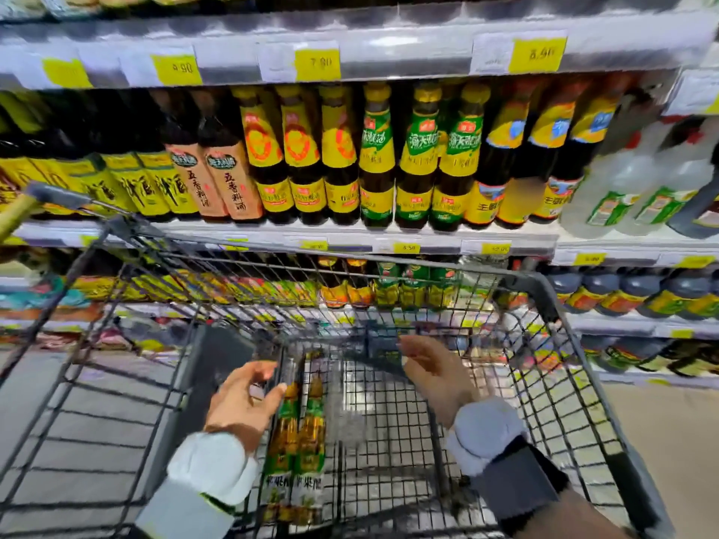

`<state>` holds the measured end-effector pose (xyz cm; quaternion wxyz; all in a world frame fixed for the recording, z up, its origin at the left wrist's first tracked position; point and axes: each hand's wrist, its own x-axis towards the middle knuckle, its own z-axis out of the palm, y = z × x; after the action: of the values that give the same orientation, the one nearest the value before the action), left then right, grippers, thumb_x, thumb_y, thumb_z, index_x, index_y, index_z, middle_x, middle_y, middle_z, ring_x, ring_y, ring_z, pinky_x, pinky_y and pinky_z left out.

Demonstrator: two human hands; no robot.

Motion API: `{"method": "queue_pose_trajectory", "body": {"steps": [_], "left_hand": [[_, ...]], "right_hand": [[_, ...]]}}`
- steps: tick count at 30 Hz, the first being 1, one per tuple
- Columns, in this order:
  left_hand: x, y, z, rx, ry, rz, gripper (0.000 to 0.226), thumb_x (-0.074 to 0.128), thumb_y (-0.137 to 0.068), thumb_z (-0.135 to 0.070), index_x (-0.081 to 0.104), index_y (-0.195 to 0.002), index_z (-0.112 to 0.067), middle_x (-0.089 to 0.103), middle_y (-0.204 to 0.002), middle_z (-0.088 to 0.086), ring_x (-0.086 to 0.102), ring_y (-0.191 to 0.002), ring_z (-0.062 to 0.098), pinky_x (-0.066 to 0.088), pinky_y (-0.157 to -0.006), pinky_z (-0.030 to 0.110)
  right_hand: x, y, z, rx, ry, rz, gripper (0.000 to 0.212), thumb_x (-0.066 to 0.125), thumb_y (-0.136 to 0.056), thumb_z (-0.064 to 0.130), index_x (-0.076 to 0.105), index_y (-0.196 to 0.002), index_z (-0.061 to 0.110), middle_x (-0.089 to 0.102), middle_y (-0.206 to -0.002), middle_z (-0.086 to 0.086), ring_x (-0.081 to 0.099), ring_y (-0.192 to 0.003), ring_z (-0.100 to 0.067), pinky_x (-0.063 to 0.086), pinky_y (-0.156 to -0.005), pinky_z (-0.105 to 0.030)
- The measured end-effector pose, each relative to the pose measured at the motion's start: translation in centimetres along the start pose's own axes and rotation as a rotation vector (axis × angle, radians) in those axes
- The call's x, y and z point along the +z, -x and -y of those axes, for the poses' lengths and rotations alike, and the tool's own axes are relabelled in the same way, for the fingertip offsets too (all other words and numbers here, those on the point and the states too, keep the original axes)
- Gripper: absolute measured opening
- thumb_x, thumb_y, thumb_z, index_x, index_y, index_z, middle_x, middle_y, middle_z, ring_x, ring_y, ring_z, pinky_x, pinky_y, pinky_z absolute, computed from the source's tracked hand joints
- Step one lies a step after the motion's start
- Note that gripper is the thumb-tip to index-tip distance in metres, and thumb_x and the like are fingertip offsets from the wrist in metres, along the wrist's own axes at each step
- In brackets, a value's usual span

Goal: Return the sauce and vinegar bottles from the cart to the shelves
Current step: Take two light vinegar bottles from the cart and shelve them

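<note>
Two apple vinegar bottles point(307, 433) with green and yellow labels lie side by side on the floor of the wire cart point(393, 418). My left hand point(243, 402) hovers just left of them inside the cart, fingers loosely spread, thumb tip close to the left bottle's neck. My right hand point(432, 377) is over the cart's right half, fingers relaxed and holding nothing. Whether the left hand touches the bottle is unclear because of blur.
Shelves point(350, 231) in front hold rows of sauce and vinegar bottles point(375, 157) with yellow price tags. Lower shelves carry more bottles point(607, 289). The cart's rim point(521, 274) stands between me and the shelves. Grey floor point(46, 402) lies to the left.
</note>
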<state>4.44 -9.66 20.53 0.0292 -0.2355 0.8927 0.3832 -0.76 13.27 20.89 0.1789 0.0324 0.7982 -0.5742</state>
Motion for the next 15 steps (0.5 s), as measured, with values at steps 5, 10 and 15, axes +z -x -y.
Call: {"method": "queue_pose_trajectory", "body": {"steps": [5,10,15], "left_hand": [[1.0,-3.2,2.0,-0.081,0.051,0.119,0.026,0.062,-0.08,-0.001,0.06,-0.106,-0.002,0.061,-0.109,0.015,0.054,-0.095,0.024,0.034,-0.083,0.022],[2.4,-6.0,5.0,-0.101,-0.011,0.267,0.02,0.059,-0.083,-0.004,0.056,-0.099,-0.015,0.06,-0.115,0.017,0.055,-0.11,0.033,0.04,-0.092,0.03],[4.0,-8.2,9.2,-0.144,-0.128,0.444,0.034,0.058,-0.087,-0.016,0.054,-0.12,-0.011,0.056,-0.126,0.009,0.054,-0.116,0.027,0.039,-0.092,0.026]], "right_hand": [[2.4,-2.2,-1.5,0.113,0.047,0.016,0.033,0.05,-0.09,0.005,0.051,-0.122,0.01,0.055,-0.106,0.0,0.053,-0.105,-0.019,0.041,-0.092,-0.025],[5.6,-3.8,-3.4,0.229,0.123,-0.025,0.031,0.053,-0.087,0.005,0.055,-0.118,0.009,0.06,-0.105,-0.006,0.056,-0.104,-0.024,0.046,-0.092,-0.031],[9.5,-5.2,-4.8,0.352,0.32,0.03,0.022,0.044,-0.091,-0.001,0.057,-0.106,0.007,0.063,-0.085,-0.008,0.057,-0.07,-0.016,0.042,-0.055,-0.009]]}}
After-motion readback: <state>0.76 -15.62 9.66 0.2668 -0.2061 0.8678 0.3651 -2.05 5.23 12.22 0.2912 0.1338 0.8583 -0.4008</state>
